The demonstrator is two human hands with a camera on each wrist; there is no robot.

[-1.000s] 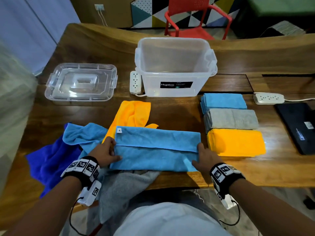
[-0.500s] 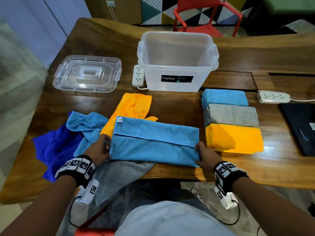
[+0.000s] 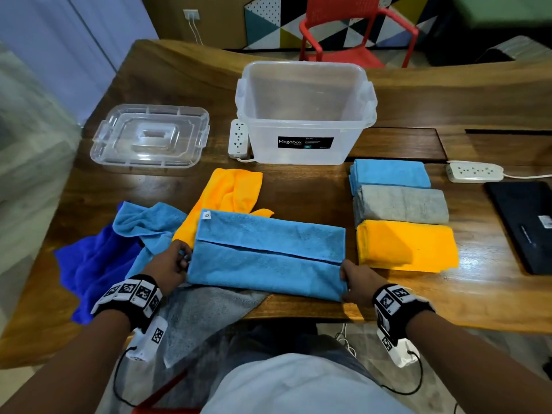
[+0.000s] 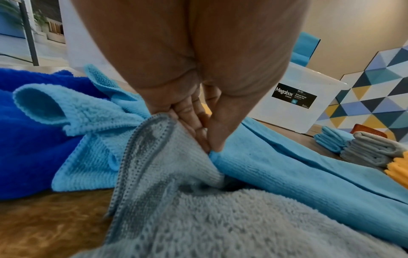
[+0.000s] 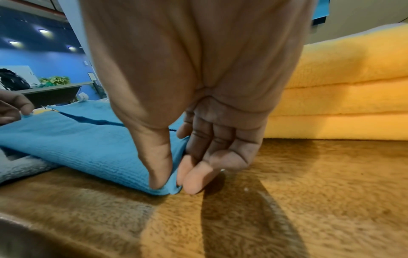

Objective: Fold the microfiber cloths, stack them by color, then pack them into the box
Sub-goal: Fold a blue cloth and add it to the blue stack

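Just in front of the clear box (image 3: 304, 115), the half-folded blue cloth (image 3: 268, 258) lies limp and light, its near corners pinched by the left hand (image 3: 167, 264) and right hand (image 3: 357, 280), the sensible hold.

Fuzzy microfiber cloth (image 3: 268, 258), glossy wood table (image 3: 448, 300)

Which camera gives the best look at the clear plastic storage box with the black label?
The head view: the clear plastic storage box shows whole, open-topped and empty, at the table's far side. The left wrist view catches only one labelled wall past the left hand. The right wrist view does not show it.
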